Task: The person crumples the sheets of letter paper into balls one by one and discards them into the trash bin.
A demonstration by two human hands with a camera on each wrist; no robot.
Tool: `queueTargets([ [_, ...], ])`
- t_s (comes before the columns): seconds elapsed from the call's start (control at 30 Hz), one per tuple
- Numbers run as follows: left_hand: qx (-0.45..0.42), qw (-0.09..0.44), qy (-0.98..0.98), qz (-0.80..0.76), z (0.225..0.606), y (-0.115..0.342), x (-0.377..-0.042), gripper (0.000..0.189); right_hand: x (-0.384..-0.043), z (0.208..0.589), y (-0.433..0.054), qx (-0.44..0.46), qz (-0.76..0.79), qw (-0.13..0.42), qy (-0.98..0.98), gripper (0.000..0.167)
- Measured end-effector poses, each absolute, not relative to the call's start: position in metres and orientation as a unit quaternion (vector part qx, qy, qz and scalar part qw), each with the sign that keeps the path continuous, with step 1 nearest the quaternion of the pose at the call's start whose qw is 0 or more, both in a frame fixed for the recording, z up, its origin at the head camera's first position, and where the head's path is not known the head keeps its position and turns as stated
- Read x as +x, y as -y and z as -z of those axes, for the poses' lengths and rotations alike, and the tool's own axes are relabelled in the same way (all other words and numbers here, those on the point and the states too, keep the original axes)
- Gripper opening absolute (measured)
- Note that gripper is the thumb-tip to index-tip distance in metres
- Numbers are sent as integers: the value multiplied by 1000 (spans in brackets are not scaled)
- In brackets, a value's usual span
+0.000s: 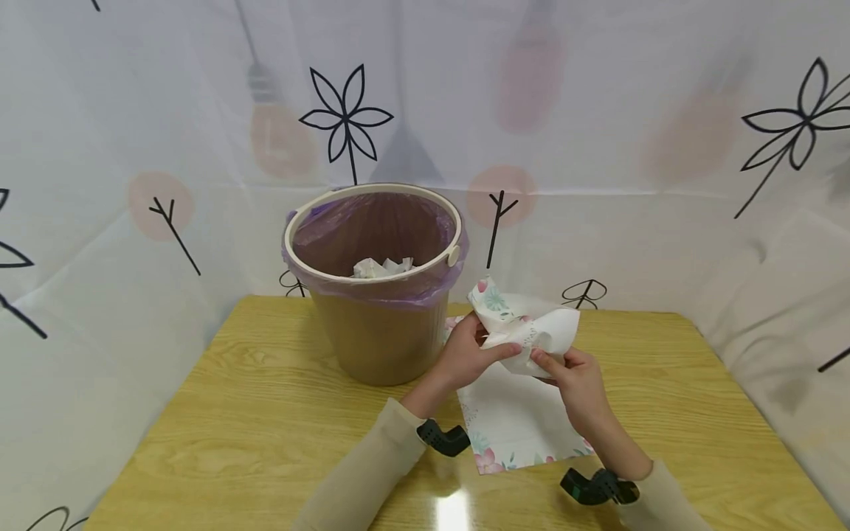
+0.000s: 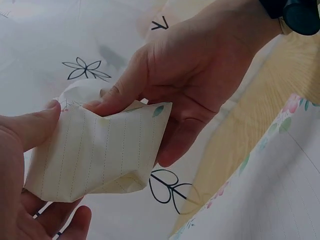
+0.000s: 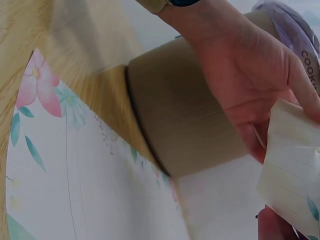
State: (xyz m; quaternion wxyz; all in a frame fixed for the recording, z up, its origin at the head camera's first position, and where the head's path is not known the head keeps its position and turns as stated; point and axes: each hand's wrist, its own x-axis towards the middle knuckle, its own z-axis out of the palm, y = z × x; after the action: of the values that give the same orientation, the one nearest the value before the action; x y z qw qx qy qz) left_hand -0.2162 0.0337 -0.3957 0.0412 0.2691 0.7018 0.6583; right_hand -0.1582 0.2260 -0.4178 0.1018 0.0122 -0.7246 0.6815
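Both hands hold a crumpled sheet of white floral paper above the table. My left hand pinches its left side, thumb on top, just right of the bin. My right hand grips the lower right edge with thumb and fingers. In the left wrist view, the folded paper shows dotted lines and a small green leaf. Below the hands lies a flat sheet of lined paper with pink flowers along its border. Part of this sheet is hidden by the hands and held paper.
A brown bin with a cream rim and purple liner stands left of the hands. Crumpled white paper lies inside it. The wooden table meets a printed cloth backdrop behind and at both sides.
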Motion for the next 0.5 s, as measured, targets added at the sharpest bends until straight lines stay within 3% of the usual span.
queueTargets([
  [0.2,249,1,-724,-643,398,-34,-215,51,-157,418,-224,24,-660,63,749,48],
  [0.37,246,-25,-737,-629,398,-35,-213,34,-155,418,-222,21,-657,24,754,50],
  [0.5,279,-80,-724,-626,399,-38,-214,30,-154,414,-219,13,-664,13,747,51],
])
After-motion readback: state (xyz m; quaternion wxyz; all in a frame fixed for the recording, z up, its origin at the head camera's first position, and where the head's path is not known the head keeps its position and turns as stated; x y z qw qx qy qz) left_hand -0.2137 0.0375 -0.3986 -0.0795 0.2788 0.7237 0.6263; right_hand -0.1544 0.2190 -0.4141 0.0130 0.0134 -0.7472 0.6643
